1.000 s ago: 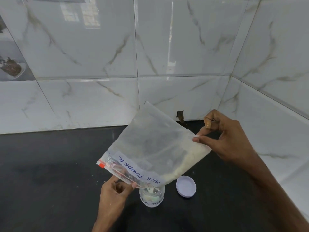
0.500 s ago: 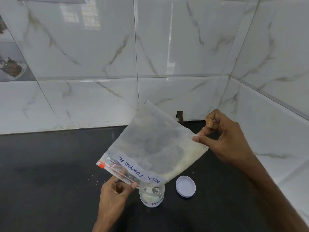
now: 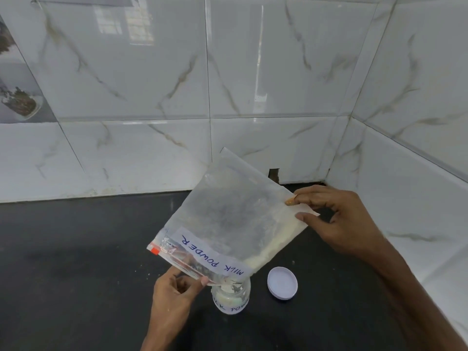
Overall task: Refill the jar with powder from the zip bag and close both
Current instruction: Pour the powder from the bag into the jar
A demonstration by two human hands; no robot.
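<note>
A: Where's the zip bag (image 3: 228,219) rn?

B: Mid-frame, tipped mouth-down. Zip edge sits right over the jar (image 3: 231,296) at 6 o'clock. Powder (image 3: 273,249) is bunched along the bag's lower-right side.

A: Grips?

B: Left hand (image 3: 174,292), approx 7 o'clock from the jar, thumb and fingers pinched shut on the zip lip. Right hand (image 3: 339,219), at 3 o'clock of the bag, pinching the raised bottom corner.

A: Handling?

B: Thin, floppy film, prob slippery w/ dust on it; looks light, little powder left. I'd hold it by the edges only, lip and far corner, so the mouth stays a spout. Jar's small and looks like glass, nothing steadying it, could tip if bumped.

A: Lid (image 3: 282,282)?

B: Off, flat on the black counter (image 3: 76,262) at 3 o'clock of the jar, just beside it.
</note>
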